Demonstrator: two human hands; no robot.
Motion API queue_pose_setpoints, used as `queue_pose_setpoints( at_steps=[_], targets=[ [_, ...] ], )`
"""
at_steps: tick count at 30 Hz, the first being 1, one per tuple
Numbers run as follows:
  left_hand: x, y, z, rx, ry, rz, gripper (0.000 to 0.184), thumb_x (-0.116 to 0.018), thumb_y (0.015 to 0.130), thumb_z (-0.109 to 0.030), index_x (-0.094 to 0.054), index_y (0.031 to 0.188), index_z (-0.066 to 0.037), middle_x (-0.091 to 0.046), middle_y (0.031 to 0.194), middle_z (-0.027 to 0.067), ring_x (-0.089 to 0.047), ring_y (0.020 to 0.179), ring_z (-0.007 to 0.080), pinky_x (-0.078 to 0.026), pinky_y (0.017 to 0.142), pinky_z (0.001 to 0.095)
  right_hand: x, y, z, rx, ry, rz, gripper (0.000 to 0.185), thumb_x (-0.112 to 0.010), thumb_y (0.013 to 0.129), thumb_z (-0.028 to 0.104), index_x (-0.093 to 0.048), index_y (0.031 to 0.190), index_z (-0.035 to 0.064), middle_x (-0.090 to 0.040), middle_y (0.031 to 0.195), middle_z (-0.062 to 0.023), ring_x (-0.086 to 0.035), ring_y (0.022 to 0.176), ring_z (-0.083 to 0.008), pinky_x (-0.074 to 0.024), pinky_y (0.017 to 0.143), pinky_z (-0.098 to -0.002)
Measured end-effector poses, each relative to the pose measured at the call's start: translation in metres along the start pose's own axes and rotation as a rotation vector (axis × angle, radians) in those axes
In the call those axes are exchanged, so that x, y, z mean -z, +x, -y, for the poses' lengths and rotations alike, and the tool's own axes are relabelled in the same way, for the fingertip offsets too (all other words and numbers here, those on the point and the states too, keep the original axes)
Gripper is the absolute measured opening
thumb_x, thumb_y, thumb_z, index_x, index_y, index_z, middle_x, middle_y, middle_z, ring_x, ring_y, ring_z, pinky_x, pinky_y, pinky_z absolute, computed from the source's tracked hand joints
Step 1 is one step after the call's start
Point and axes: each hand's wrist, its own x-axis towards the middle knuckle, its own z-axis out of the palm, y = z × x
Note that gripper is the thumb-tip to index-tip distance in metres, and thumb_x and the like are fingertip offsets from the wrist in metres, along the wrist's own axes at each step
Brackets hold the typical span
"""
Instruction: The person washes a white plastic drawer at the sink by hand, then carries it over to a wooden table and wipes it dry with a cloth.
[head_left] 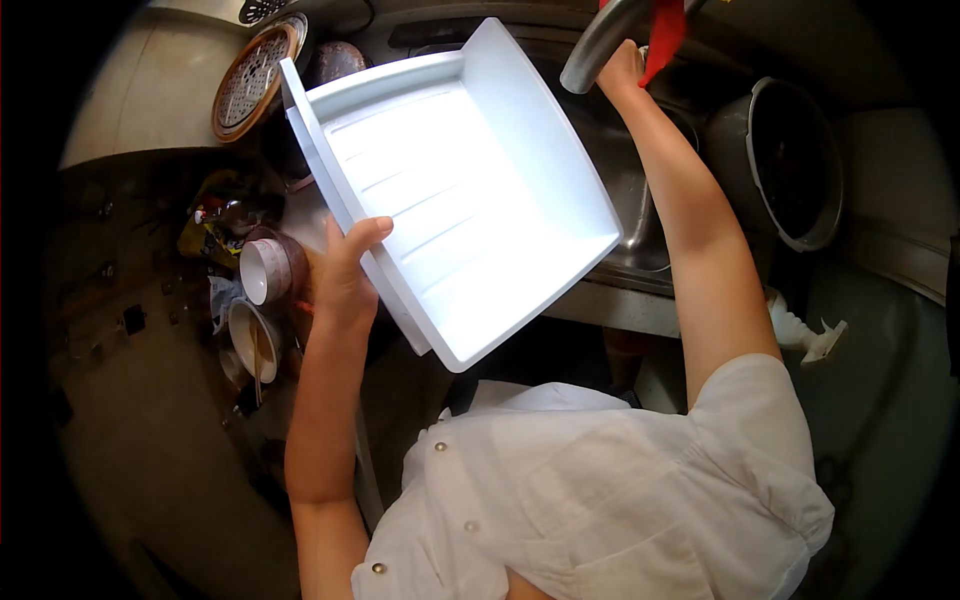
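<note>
A large white plastic drawer-like bin (pixel 440 190) is held up, tilted, over the front edge of the metal sink (pixel 635 225). My left hand (pixel 352 262) grips its left wall, with the thumb over the rim. My right hand (pixel 624 68) is at the back of the sink, beside the grey metal faucet (pixel 605 45) and a red strip (pixel 664 42). Its fingers are partly hidden there, and what they touch cannot be made out.
A dark round basin (pixel 795 165) stands right of the sink, with a white spray bottle (pixel 805 330) below it. At left are stacked bowls (pixel 265 272), a white bowl with chopsticks (pixel 243 340) and a round brown-rimmed strainer tray (pixel 228 110) on the counter.
</note>
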Motion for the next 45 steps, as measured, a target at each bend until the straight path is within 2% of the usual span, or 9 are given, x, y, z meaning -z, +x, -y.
queue_pose_setpoints(
  at_steps=[6,9,12,22,29,32,35,41,45],
  targets=[
    [-0.019,0.002,-0.006,0.003,0.013,-0.101,0.088,-0.072,0.064,-0.023,-0.026,0.134,0.003,-0.043,0.12,0.0177,-0.042,0.115,0.028,-0.035,0.099,0.0416,0.029,-0.036,0.027,0.302,0.148,0.049,0.02,-0.059,0.087,0.022,-0.065,0.097,0.005,-0.067,0.087,-0.0162,-0.064,0.078,-0.0314,-0.0516,0.069,-0.0359],
    [-0.025,0.005,-0.001,-0.016,0.024,-0.116,0.089,-0.073,0.064,-0.023,-0.024,0.135,0.001,-0.041,0.121,0.0187,-0.041,0.116,0.0292,-0.034,0.1,0.0435,0.062,-0.093,0.07,-0.233,0.74,0.637,0.023,-0.05,0.091,0.016,-0.061,0.097,-0.0025,-0.065,0.079,-0.0122,-0.06,0.057,-0.0171,-0.049,0.054,-0.0281],
    [-0.034,0.007,0.002,-0.012,0.052,-0.151,0.09,-0.073,0.063,-0.023,-0.024,0.135,0.001,-0.04,0.122,0.0198,-0.041,0.115,0.0303,-0.035,0.1,0.0446,0.069,-0.121,0.092,-0.788,1.302,0.689,0.023,-0.052,0.094,0.019,-0.061,0.094,-0.003,-0.057,0.065,-0.0009,-0.053,0.053,-0.0081,-0.046,0.054,-0.0216],
    [-0.036,0.013,-0.002,-0.01,0.073,-0.084,0.095,-0.075,0.063,-0.024,-0.022,0.136,0.002,-0.04,0.121,0.0215,-0.041,0.116,0.0316,-0.036,0.1,0.045,0.058,-0.135,0.092,-0.737,1.298,0.715,0.03,-0.054,0.095,0.028,-0.061,0.093,-0.0016,-0.048,0.06,0.0011,-0.039,0.046,-0.0064,-0.0335,0.047,-0.0242],
    [-0.032,0.015,0.002,0.026,0.037,-0.086,0.092,-0.074,0.062,-0.023,-0.024,0.135,0.001,-0.042,0.12,0.0183,-0.042,0.115,0.0288,-0.037,0.099,0.0441,0.02,-0.138,0.06,-0.586,1.282,0.802,0.045,-0.053,0.095,0.03,-0.049,0.124,-0.0039,-0.057,0.084,-0.0053,-0.056,0.075,-0.0136,-0.0465,0.069,-0.0261],
    [-0.025,0.019,0.005,0.029,0.001,-0.019,0.09,-0.073,0.062,-0.022,-0.025,0.134,0.0,-0.042,0.12,0.0174,-0.043,0.114,0.0284,-0.037,0.099,0.0442,0.021,-0.155,0.091,-0.193,0.842,0.6,0.061,-0.051,0.094,0.04,-0.039,0.137,-0.0019,-0.049,0.129,-0.0196,-0.045,0.125,-0.0238,-0.0364,0.102,-0.0393],
    [-0.028,0.017,0.004,0.034,-0.016,0.034,0.086,-0.071,0.062,-0.022,-0.027,0.134,0.0,-0.043,0.119,0.0168,-0.043,0.113,0.028,-0.037,0.098,0.0428,-0.017,-0.171,0.083,0.337,0.208,0.448,0.065,-0.048,0.094,0.042,-0.032,0.141,0.0004,-0.038,0.142,-0.0198,-0.035,0.134,-0.0262,-0.0278,0.109,-0.0434],
    [-0.042,0.015,0.033,0.082,-0.045,0.071,0.088,-0.068,0.061,-0.025,-0.027,0.135,-0.001,-0.043,0.118,0.0159,-0.043,0.113,0.0264,-0.039,0.097,0.039,0.017,-0.172,0.149,-0.037,0.273,0.567,0.062,-0.044,0.094,0.038,-0.033,0.136,-0.0072,-0.033,0.144,-0.0235,-0.031,0.134,-0.0343,-0.0234,0.11,-0.0452],
    [-0.032,0.018,0.055,0.178,-0.129,0.076,0.086,-0.069,0.066,-0.029,-0.03,0.135,0.002,-0.047,0.117,0.0188,-0.05,0.111,0.0292,-0.043,0.097,0.0386,0.009,-0.203,0.147,0.214,0.253,0.557,0.055,-0.046,0.094,0.033,-0.037,0.136,-0.0009,-0.038,0.141,-0.0199,-0.034,0.133,-0.0332,-0.025,0.109,-0.0469]
  ],
)
